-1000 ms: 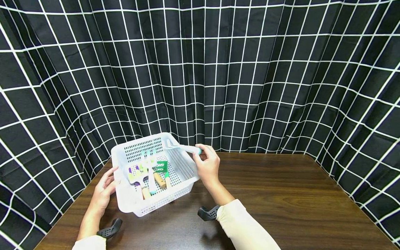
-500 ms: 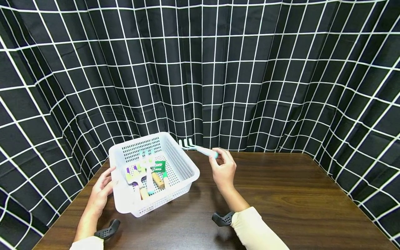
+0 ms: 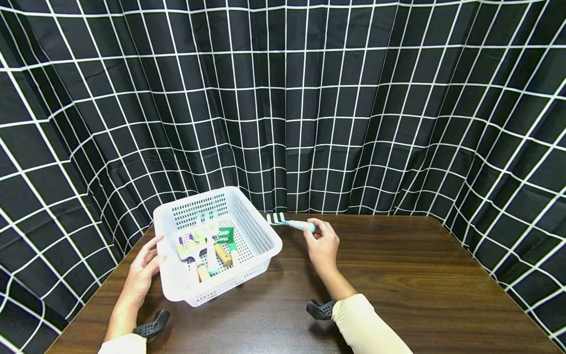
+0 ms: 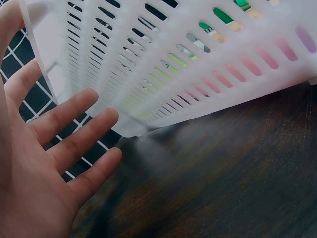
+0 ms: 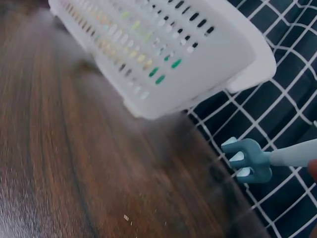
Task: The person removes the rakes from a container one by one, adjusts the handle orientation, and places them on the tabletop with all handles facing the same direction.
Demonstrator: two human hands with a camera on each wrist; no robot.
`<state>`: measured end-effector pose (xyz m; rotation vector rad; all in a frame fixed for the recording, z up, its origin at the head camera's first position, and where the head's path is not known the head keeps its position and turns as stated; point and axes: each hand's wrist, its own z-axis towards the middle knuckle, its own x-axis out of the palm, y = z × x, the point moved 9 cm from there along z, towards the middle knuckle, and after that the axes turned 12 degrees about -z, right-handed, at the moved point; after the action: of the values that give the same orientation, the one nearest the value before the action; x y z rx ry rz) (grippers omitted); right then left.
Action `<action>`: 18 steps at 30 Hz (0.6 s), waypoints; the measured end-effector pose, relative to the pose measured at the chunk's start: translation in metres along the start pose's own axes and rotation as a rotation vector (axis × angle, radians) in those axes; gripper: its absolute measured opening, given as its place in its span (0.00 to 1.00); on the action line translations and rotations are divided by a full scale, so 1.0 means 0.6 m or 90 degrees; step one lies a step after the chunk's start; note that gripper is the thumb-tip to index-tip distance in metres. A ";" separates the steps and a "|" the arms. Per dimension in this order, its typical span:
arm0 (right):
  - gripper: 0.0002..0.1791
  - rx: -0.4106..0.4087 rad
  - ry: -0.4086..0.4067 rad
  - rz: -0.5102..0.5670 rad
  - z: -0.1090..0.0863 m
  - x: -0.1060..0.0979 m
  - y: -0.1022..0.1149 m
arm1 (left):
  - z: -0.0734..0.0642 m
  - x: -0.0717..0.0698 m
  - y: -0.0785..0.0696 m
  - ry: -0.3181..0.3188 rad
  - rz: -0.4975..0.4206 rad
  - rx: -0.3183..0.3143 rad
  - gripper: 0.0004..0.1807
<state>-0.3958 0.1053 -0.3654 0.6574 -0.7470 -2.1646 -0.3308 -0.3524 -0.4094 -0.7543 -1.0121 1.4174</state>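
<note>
In the head view, my right hand (image 3: 324,243) pinches the mint end of the handle of a small three-pronged hand rake (image 3: 300,224), low over the back of the table. The rake's bent prongs (image 5: 242,158) point left in the right wrist view, and most of that hand is out of frame there. A white perforated plastic basket (image 3: 265,236) stands left of it. My left hand (image 3: 140,275) holds the basket's left rim; in the left wrist view, three spread fingers (image 4: 79,153) show beside its outer wall.
Inside the basket are a second pronged tool (image 3: 211,250), a yellow-green and white tool (image 3: 191,251), a wooden handle (image 3: 223,255) and a green packet-like item (image 3: 224,235). A dark gridded curtain (image 3: 353,108) rises behind the brown wooden table (image 3: 398,275).
My right hand has lifted the hand rake out over the basket's right rim, moved right, then lowered it toward the table. The left hand stays at the basket's rim.
</note>
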 end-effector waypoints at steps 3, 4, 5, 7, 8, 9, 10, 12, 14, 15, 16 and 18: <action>0.11 0.001 0.004 -0.014 -0.001 0.001 -0.011 | 0.000 0.000 0.001 0.000 0.004 0.001 0.25; 0.11 0.002 0.004 -0.017 -0.001 0.000 -0.013 | 0.001 0.000 0.001 0.001 0.007 0.002 0.25; 0.11 0.002 0.003 -0.020 -0.001 0.000 -0.016 | 0.001 0.000 0.001 0.002 0.005 0.002 0.25; 0.11 0.002 0.003 -0.025 0.000 -0.001 -0.020 | 0.001 0.001 0.000 0.002 0.003 0.004 0.25; 0.11 0.002 0.003 -0.027 0.000 -0.001 -0.022 | 0.001 0.001 0.000 0.002 0.006 0.006 0.25; 0.11 0.001 0.004 -0.030 0.000 -0.001 -0.024 | 0.001 0.001 -0.001 0.002 0.005 0.007 0.25; 0.11 0.001 0.007 -0.032 0.000 0.000 -0.026 | 0.001 0.000 -0.001 0.001 0.005 0.008 0.25; 0.11 -0.002 0.016 -0.040 0.001 0.003 -0.029 | 0.001 0.000 -0.002 0.001 0.007 0.011 0.25; 0.11 -0.008 0.025 -0.050 0.002 0.005 -0.032 | 0.001 0.000 -0.003 -0.001 0.005 0.011 0.25; 0.11 -0.008 0.031 -0.056 0.002 0.007 -0.034 | 0.001 0.000 -0.003 -0.001 0.002 0.011 0.25; 0.11 -0.009 0.038 -0.064 0.003 0.009 -0.036 | 0.001 0.001 -0.003 -0.001 0.002 0.010 0.25; 0.11 -0.007 0.056 -0.082 0.005 0.012 -0.040 | 0.001 0.001 -0.003 -0.003 -0.003 0.008 0.25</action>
<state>-0.4133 0.1139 -0.3813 0.8082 -0.6616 -2.2390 -0.3305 -0.3519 -0.4076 -0.7389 -1.0064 1.4201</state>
